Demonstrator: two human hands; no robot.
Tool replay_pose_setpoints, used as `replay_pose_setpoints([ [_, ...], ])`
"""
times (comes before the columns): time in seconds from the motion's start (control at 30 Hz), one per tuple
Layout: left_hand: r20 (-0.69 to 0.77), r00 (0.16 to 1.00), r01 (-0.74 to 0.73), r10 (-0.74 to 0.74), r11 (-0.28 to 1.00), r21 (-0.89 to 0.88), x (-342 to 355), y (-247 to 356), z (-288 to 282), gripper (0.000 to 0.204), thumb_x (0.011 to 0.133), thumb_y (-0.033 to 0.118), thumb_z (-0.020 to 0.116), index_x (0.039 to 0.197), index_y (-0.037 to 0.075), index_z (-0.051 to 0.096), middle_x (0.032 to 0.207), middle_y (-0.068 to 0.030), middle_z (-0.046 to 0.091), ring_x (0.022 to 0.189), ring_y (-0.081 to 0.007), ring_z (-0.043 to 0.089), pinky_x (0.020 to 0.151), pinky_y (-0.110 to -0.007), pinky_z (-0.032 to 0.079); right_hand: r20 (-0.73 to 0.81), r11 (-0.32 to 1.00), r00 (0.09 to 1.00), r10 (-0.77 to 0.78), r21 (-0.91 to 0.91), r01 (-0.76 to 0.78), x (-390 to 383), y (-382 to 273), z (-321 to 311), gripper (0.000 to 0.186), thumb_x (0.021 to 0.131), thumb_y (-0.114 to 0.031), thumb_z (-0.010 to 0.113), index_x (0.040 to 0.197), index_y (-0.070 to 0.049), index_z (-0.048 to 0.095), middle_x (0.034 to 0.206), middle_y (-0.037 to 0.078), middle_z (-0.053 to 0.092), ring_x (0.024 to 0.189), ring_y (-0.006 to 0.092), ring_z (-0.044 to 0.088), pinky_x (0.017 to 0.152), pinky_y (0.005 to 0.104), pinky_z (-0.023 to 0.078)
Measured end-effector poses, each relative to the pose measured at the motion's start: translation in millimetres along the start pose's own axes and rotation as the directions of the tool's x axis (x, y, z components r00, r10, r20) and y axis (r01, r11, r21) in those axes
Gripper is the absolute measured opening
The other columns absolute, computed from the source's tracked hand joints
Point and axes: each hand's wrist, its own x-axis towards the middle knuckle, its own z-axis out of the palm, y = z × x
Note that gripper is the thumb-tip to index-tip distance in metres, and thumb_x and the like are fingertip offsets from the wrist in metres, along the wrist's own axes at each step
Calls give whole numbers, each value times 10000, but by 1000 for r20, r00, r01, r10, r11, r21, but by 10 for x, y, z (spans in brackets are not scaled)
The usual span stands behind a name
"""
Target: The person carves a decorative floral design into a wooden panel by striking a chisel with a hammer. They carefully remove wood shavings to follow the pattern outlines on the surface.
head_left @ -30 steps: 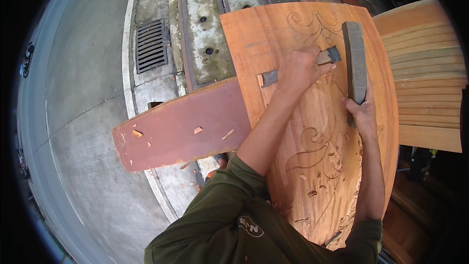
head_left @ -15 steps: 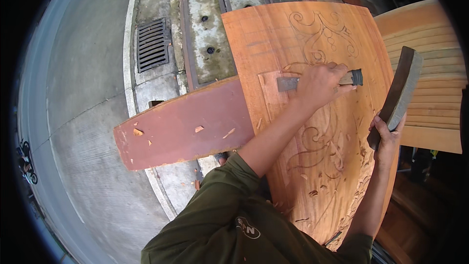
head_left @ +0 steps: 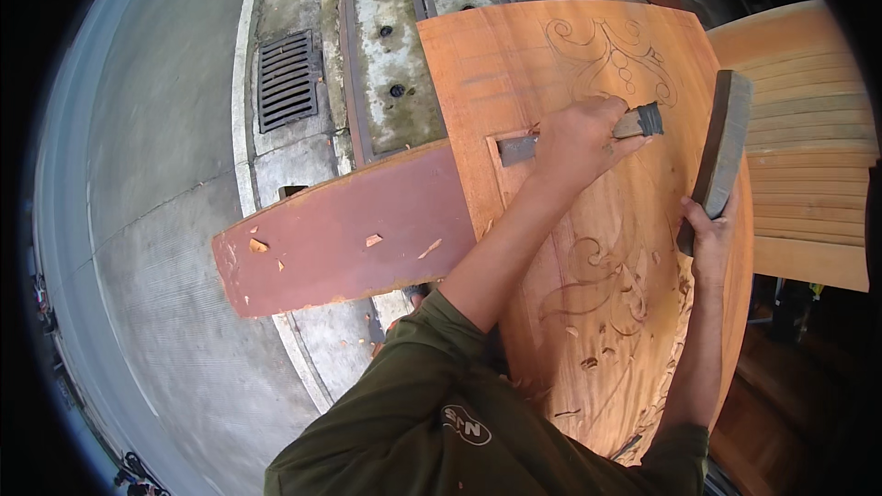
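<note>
My left hand [head_left: 577,142] is closed around a wide flat chisel [head_left: 518,151] held at a slant over a carved wooden panel [head_left: 643,188]. The chisel's blade points left, toward a shallow rectangular recess near the panel's left edge. Its wooden handle ends in a dark wrapped butt on the right. My right hand [head_left: 710,234] grips the lower end of a long squared wooden mallet [head_left: 722,142], which stands up beside the butt without touching it. Scroll lines [head_left: 611,55] are drawn on the panel's far part; carved curls and shavings lie in the near part.
A reddish-brown board [head_left: 349,225] with a few wood chips juts out left from under the panel. Beyond it are a metal drain grate [head_left: 287,81] and a grey road [head_left: 175,129]. A slatted wooden panel [head_left: 813,142] stands at the right.
My left hand has shifted the chisel slightly left, its blade now nearer the recess edge. My right hand has brought the mallet left and up, closer to the chisel's butt.
</note>
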Motion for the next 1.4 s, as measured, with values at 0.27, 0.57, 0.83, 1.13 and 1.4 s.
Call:
replay_pose_setpoints([
  [0.27, 5, 999, 36, -36, 999, -11, -10, 108, 26, 490, 783, 479, 916, 971, 53, 764, 872, -101, 751, 788, -305, 747, 665, -415, 577, -267, 915, 960, 83, 401, 33, 120, -435, 135, 615, 877, -37, 778, 1397, -81, 453, 1011, 110, 647, 786, 202, 673, 714, 359, 574],
  [0.57, 118, 986, 111, -118, 992, 63, -20, 75, -24, 464, 805, 488, 899, 1004, 89, 770, 882, -110, 755, 802, -314, 747, 665, -430, 571, -69, 945, 964, 257, 227, -235, 108, -63, -33, 844, 872, 32, 736, 1630, -83, 383, 1112, 86, 677, 919, 163, 683, 850, 310, 564],
  [0.83, 95, 993, 73, -76, 996, 42, -64, -28, -45, 465, 827, 461, 883, 977, 56, 711, 874, -145, 732, 801, -354, 744, 681, -465, 574, 272, 987, 962, -34, -140, 75, -75, -103, 108, 1005, 863, 81, 724, 1739, -96, 263, 1636, 98, 468, 1504, 227, 427, 1203, 338, 387],
  [1.13, -21, 998, 53, -55, 997, -51, -74, -39, -80, 534, 812, 504, 884, 1053, 48, 747, 941, -146, 767, 844, -345, 758, 716, -455, 584, 256, 992, 967, -9, -122, 41, -287, -179, 358, 1005, 850, 74, 700, 1739, -112, 271, 1634, 82, 462, 1414, 190, 513, 1148, 342, 442],
  [1.4, 25, 991, 132, -132, 991, 11, -58, -25, -106, 497, 799, 502, 895, 1026, 76, 775, 952, -125, 775, 826, -328, 754, 693, -426, 570, 183, 982, 968, 169, 58, -182, -233, -226, 427, 951, 862, 43, 735, 1709, -104, 328, 1272, 65, 635, 1011, 126, 636, 877, 277, 537],
])
